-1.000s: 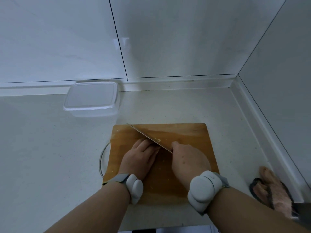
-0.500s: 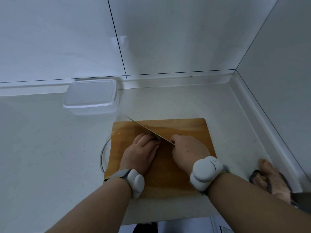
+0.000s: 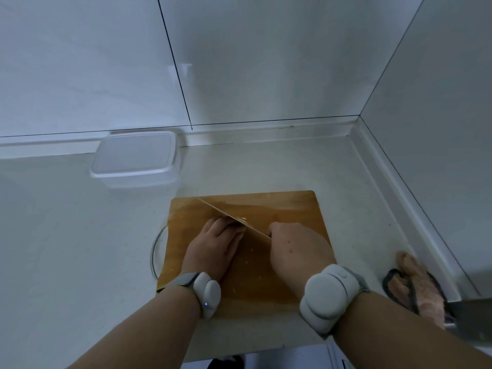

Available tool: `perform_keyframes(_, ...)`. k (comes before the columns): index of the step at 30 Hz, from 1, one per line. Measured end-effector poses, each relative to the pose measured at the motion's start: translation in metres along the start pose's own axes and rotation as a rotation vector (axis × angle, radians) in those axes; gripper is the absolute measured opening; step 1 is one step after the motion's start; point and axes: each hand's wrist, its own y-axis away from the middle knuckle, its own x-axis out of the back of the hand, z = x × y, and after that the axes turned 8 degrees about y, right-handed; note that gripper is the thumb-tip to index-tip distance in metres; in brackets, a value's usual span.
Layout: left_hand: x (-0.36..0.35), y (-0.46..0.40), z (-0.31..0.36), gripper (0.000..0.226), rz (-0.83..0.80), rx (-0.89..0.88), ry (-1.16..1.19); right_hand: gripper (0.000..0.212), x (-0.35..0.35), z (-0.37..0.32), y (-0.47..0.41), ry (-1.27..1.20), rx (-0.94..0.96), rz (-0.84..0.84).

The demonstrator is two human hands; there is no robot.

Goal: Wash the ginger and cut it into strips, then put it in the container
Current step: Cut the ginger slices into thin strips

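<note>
Running from the far left of the cutting board (image 3: 292, 209) toward the near right, the knife (image 3: 226, 217) stands on edge, its long axis diagonal. The right hand (image 3: 295, 251) curls round its handle. The left hand (image 3: 213, 246), fingers bent, presses the mostly hidden ginger (image 3: 242, 220) against the blade. The lidded container (image 3: 135, 155) sits on the surface (image 3: 66, 235), far left.
</note>
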Motion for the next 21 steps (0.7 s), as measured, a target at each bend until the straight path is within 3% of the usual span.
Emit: perform_keyframes(21,-0.002,0.001,-0.001,0.028,0.038,-0.014,0.018,0.023,-0.010,-0.017,-0.031,-0.038,0.032,0.059)
